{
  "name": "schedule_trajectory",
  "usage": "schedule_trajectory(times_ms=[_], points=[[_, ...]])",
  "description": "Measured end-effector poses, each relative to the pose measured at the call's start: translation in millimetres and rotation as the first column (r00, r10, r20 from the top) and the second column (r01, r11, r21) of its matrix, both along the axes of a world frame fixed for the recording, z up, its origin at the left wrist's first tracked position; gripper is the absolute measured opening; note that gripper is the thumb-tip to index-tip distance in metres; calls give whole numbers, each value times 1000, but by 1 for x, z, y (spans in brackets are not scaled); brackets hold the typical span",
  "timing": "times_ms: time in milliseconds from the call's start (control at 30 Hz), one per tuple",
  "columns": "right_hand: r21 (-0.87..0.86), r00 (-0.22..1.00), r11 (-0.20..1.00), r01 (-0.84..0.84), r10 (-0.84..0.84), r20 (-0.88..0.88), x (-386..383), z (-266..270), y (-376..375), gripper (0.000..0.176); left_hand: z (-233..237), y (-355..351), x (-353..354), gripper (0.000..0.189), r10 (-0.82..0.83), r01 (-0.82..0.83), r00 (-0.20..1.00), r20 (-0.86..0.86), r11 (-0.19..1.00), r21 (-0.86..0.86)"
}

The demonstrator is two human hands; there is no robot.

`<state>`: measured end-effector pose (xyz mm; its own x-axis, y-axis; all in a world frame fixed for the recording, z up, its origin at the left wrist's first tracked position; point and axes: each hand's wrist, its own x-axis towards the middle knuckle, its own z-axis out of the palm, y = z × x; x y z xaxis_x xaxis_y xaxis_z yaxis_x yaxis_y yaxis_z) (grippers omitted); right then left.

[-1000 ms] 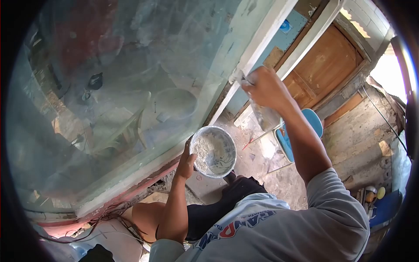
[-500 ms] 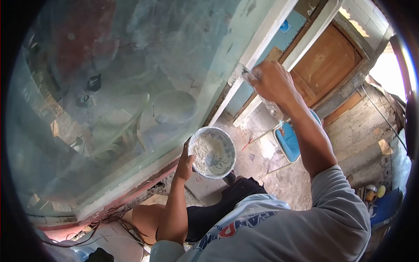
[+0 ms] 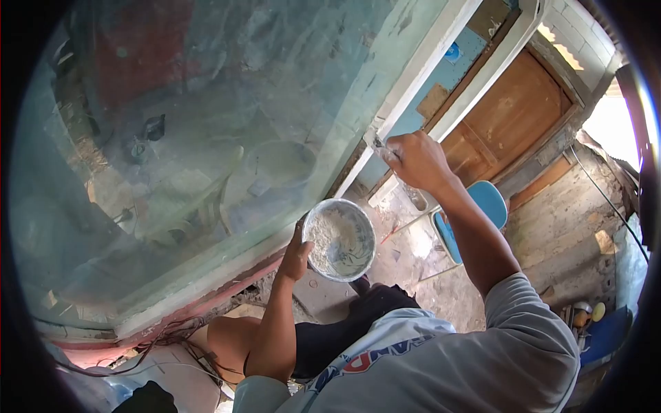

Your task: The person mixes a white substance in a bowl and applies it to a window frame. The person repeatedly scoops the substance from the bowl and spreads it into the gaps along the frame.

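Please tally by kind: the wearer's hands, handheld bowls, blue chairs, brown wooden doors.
Hands: 2 (left hand, right hand)
Handheld bowl: 1
Blue chair: 1
Brown wooden door: 1
Total: 5

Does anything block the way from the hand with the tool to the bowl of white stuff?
Nothing visible does: between the right hand with the tool and the bowl in the left hand, there seems to be only open air.

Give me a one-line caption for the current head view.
Left hand holding a bowl, right hand up at a white frame.
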<state>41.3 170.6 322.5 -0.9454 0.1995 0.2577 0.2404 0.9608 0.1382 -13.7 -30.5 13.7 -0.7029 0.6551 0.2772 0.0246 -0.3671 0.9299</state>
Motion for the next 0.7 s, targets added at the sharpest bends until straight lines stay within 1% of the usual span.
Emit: schedule_trajectory(times_ms=[33,67,100,167,233,300,333,367,433,467,533,567,633,667,700], points=[[3,1000,1000,-7,7,-5,-3,-4,1,23,2,1,1,73,8,-8,1000,0,1000,1],[3,1000,1000,12,-12,-10,-6,-7,2,21,3,1,2,73,-4,4,999,33,1000,6],[0,999,999,35,-34,-12,-7,-7,2,19,4,0,2,73,0,0,999,32,1000,9],[28,999,998,48,-48,4,-8,-4,1,18,6,1,3,72,-35,33,996,76,999,19],[53,998,997,59,-60,19,-8,6,-1,18,5,0,4,72,-25,25,998,62,1000,6],[14,996,996,92,-92,-9,-8,20,0,20,5,-2,3,72,-19,19,999,49,1000,-8],[48,996,998,45,-41,-85,-6,23,4,22,4,-2,4,72,-17,17,999,46,1000,-7],[47,995,998,48,-44,-84,-4,28,6,22,4,-2,4,72,-15,16,999,43,1000,-5],[149,999,988,37,-31,-44,0,45,2,24,2,-1,4,71,-20,20,999,51,1000,-3],[102,991,994,33,-19,-131,9,49,-5,25,0,-1,4,71,-21,21,998,60,1000,0],[42,995,997,62,-58,-86,20,62,-6,24,-1,-2,5,71,-14,13,998,64,1000,6],[-31,998,999,-11,9,-58,24,62,1,19,0,-1,3,71,-12,12,998,63,1000,6],[-52,965,964,-261,260,-16,22,48,18,14,1,-1,1,71,-11,11,998,65,1000,1],[-21,965,965,-262,262,2,14,37,25,16,2,0,1,70,-14,14,998,68,1000,-7],[-10,956,956,-292,292,-17,4,25,39,18,0,1,1,70,-20,21,998,66,1000,-5]])
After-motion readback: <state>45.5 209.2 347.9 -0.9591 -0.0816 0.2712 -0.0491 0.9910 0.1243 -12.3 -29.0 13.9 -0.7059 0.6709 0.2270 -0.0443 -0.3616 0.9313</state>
